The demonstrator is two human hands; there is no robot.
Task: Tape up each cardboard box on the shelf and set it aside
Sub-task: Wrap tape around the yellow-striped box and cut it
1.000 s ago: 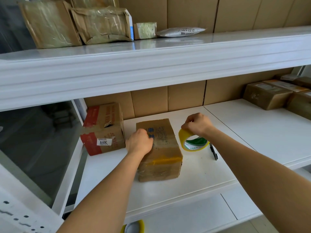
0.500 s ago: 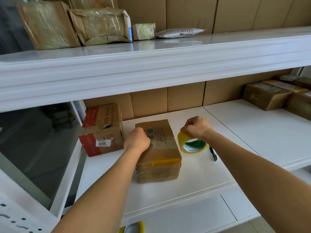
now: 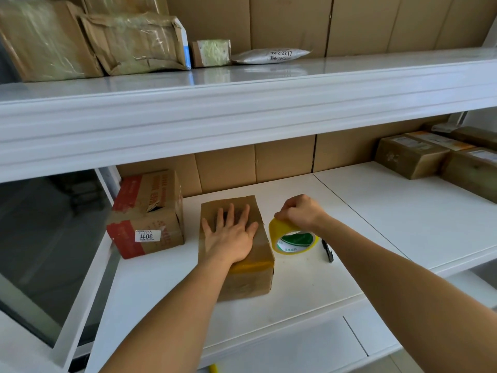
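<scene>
A small brown cardboard box (image 3: 247, 275) lies on the white middle shelf (image 3: 309, 281), with a yellow tape strip across its near end. My left hand (image 3: 231, 232) presses flat on its top, fingers spread and straight. To the right of the box, my right hand (image 3: 298, 212) grips the top of a yellow tape roll (image 3: 293, 239), which stands on edge on the shelf. A second box with red bands and a "3011" label (image 3: 146, 214) sits to the left, its top flap torn open.
A black pen (image 3: 327, 251) lies right of the tape roll. Several taped boxes (image 3: 411, 154) stand at the far right of the shelf. The upper shelf (image 3: 242, 103) carries wrapped parcels (image 3: 134, 41) and a grey mailer bag (image 3: 271, 55). Another yellow roll (image 3: 213, 368) peeks out below.
My left hand has opened from a curled fist to a flat palm on the box top. The right hand and tape roll stay in about the same place.
</scene>
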